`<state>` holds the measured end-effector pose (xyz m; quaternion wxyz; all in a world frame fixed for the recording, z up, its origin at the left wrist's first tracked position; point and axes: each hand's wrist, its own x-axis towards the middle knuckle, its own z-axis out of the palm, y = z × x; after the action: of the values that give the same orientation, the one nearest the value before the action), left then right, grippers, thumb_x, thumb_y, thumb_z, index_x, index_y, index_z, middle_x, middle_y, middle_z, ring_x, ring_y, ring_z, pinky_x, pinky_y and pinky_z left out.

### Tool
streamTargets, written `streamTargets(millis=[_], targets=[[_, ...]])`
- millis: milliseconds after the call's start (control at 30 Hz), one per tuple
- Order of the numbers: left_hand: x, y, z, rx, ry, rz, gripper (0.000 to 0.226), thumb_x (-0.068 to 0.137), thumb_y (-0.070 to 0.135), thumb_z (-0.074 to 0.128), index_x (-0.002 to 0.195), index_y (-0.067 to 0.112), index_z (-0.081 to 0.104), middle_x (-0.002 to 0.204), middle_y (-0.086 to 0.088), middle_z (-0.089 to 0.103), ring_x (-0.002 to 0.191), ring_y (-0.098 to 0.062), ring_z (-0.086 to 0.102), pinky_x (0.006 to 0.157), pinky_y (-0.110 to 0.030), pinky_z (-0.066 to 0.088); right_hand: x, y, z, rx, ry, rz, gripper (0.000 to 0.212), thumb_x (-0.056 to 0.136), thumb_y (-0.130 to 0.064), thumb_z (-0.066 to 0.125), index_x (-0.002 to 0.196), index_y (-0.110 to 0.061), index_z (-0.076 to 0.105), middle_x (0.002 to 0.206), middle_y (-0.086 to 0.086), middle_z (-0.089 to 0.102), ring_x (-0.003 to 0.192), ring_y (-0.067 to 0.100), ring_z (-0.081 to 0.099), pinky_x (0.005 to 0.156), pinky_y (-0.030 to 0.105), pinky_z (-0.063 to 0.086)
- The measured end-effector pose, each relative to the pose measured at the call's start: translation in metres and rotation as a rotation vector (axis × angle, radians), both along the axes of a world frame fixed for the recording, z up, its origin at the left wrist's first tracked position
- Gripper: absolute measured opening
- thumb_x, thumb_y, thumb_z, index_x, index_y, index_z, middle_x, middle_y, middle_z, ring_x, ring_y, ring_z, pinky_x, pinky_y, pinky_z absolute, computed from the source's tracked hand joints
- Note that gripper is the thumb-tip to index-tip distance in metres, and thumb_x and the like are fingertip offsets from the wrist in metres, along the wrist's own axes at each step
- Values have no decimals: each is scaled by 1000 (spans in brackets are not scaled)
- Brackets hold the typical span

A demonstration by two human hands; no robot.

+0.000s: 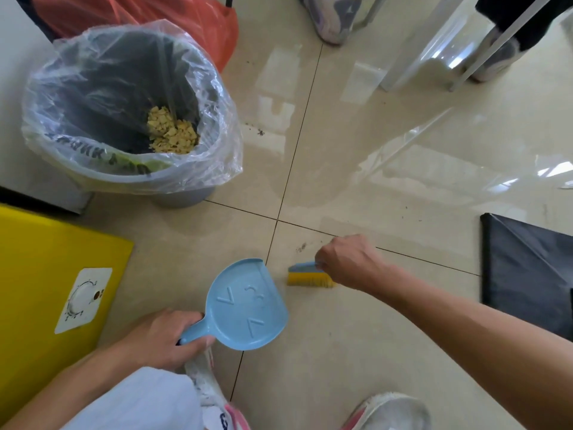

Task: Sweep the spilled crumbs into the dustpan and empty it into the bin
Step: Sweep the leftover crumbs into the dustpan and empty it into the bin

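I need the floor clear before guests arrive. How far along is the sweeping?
Mostly done, it seems: a pile of yellow crumbs already lies in the lined bin, and the blue dustpan in the left hand looks empty. In hand: the right hand holds the brush on the tile. Left: dark specks just beyond the brush and a few more near the bin.
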<state>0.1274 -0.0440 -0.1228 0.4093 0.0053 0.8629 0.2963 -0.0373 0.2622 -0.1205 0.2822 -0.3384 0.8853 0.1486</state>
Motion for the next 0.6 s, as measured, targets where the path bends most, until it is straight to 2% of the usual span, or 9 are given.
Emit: streamTargets(millis=[167,267,400,500,600], targets=[[-4,7,3,-20,3,14,46,96,54,53,90,8,59,70,2,51,60,-11,40,57,-24,30,-22,-28,6,-26,78,-51,14,88,-22,56,82,-19,68,68,1,53,58,31,52,45,26,22],[-7,4,6,-26,23,21,48,95,56,51,84,8,53,67,2,47,58,-12,38,58,-27,30,-30,-24,18,-79,74,-136,20,89,-31,56,88,-20,72,75,3,63,71,33,63,52,27,33],[-6,-1,5,-26,27,45,51,93,57,52,82,7,50,65,0,44,56,-11,35,56,-26,28,-48,23,35,-130,164,-316,24,91,-43,56,98,-32,75,91,4,72,83,31,67,60,29,41],[-5,-2,1,-34,17,77,54,89,60,51,83,6,50,64,0,45,55,-12,35,55,-28,29,-56,68,33,-35,245,-469,25,94,-39,51,92,-27,72,83,6,65,75,32,62,60,31,41],[-8,1,-2,-16,-27,157,50,87,61,52,74,13,47,62,3,42,54,-12,34,55,-31,29,-54,88,21,87,292,-569,25,97,-27,45,85,-18,65,69,3,50,65,31,53,59,32,39]])
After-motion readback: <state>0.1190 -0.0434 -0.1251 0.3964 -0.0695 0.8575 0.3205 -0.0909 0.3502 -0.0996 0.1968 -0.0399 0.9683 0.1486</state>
